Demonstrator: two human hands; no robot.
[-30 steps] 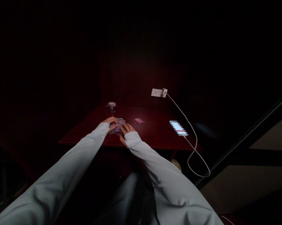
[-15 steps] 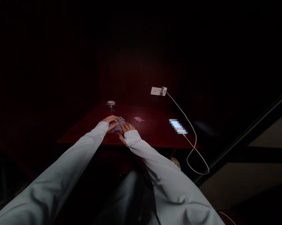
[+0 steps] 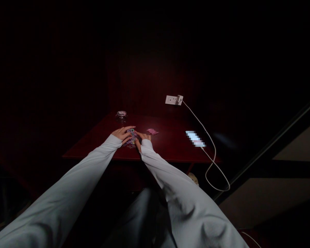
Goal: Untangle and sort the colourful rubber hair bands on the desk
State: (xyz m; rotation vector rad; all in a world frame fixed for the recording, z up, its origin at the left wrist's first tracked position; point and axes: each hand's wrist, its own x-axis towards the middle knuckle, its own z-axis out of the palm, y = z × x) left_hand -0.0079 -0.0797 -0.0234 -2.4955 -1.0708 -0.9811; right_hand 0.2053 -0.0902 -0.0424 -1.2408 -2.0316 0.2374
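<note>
A small pile of coloured loops that look like hair ties (image 3: pixel 130 142), purple, pink and green, lies near the table's front edge. From the left, my left hand (image 3: pixel 120 133) reaches over it with its fingers stretched out and touching the loops. My right hand (image 3: pixel 142 135) is at the pile's right side, index finger and thumb apart against the loops. Between them the two hands cup the heap, and part of it is hidden under the fingers. A smaller pink bunch (image 3: pixel 152 131) sits just beyond my right hand, untouched.
A clear lidded jar (image 3: pixel 121 116) stands at the back left of the dark red table (image 3: pixel 167 148). A phone with a blurred screen (image 3: pixel 195 138) lies at the right, its white cable (image 3: pixel 215 153) running to a charger in the wall socket (image 3: pixel 171 100) and hanging past the edge.
My hands have shifted over the pile. The left fingers have stretched out farther across it, and my right hand has moved slightly right and away, drawing the loops into a tighter heap.
</note>
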